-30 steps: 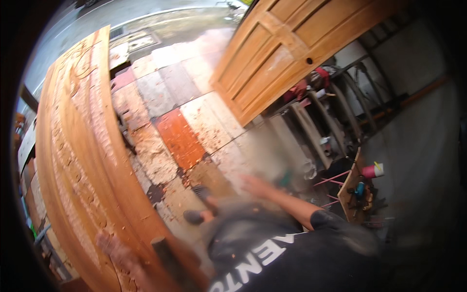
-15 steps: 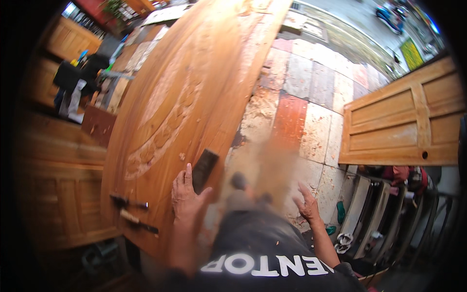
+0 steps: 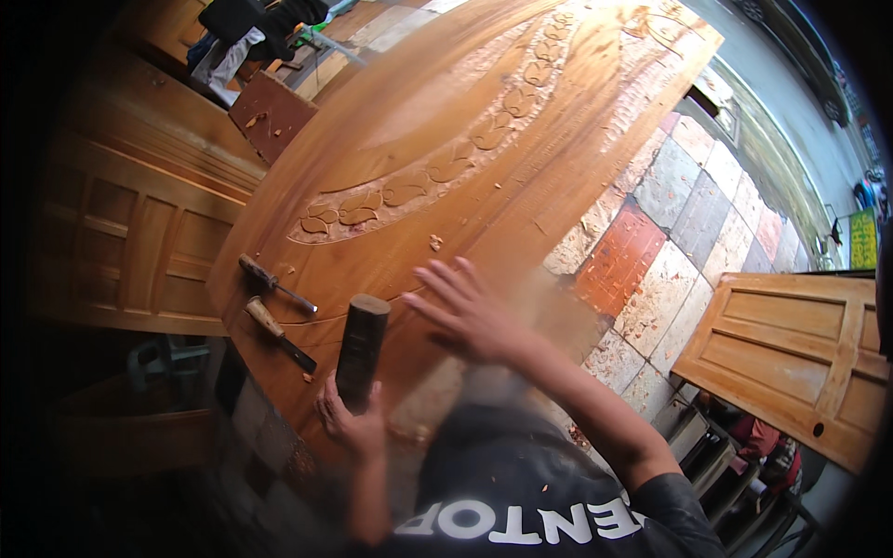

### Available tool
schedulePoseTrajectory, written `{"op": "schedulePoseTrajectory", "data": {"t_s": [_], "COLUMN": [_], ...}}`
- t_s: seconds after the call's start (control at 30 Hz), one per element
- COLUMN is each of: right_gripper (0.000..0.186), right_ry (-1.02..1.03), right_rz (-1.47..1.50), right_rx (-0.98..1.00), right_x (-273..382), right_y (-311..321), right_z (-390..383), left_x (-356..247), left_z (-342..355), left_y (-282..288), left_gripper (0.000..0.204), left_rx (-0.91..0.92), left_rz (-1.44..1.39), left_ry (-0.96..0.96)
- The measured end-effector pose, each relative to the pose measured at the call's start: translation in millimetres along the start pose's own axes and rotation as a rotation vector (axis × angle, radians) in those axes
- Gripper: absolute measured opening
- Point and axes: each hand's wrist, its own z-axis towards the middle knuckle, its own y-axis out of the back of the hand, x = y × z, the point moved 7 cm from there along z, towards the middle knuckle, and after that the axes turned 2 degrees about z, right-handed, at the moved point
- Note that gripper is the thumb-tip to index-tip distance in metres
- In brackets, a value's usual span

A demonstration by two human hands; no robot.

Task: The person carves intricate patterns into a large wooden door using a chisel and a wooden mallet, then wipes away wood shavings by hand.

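A large wooden panel (image 3: 400,251) with a carved band of leaves (image 3: 405,189) lies in front of me. My left hand (image 3: 353,426) is wrapped round the lower end of a dark, thick wooden block (image 3: 362,346) with a pale end face, held at the panel's near edge. To its right, my right hand (image 3: 470,312) is stretched over the panel, fingers apart and holding nothing; whether it touches the wood I cannot tell. Left of the block lie a dark-handled chisel (image 3: 274,281) and a chisel with a light wooden handle (image 3: 279,333).
Small wood chips (image 3: 435,244) lie on the panel. Tiled floor (image 3: 656,298) with shavings runs along its right side. A panelled door (image 3: 791,358) stands at the right, another panelled door (image 3: 139,232) at the left. A reddish-brown board (image 3: 272,116) is beyond the panel's left edge.
My left hand has gone from lying open beside the block to gripping it, its end now raised. My right hand has swung left from over the floor to the panel. The view has shifted.
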Motion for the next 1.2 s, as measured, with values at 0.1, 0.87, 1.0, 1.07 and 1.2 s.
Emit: {"op": "schedulePoseTrajectory", "data": {"t_s": [0.1,0.87,1.0,1.07,1.2], "right_gripper": [0.066,0.068,0.065,0.063,0.065], "right_ry": [0.158,0.183,0.358,0.294,0.024], "right_rz": [-0.246,-0.104,0.126,0.040,-0.168], "right_rx": [0.040,0.127,0.176,0.127,0.086], "right_x": [-18,-137,-159,-219,-364], "right_y": [-43,-19,-32,-14,81], "right_z": [73,127,183,194,189], "left_x": [15,-46,-111,-150,-161], "left_z": [4,92,122,143,141], "left_y": [-20,-57,-94,-120,-181], "left_gripper": [0.069,0.076,0.078,0.076,0.078], "left_rx": [0.048,0.126,0.096,0.119,0.295], "left_rz": [0.015,0.171,0.092,0.114,0.021], "left_ry": [0.117,0.095,-0.030,-0.029,0.312]}}
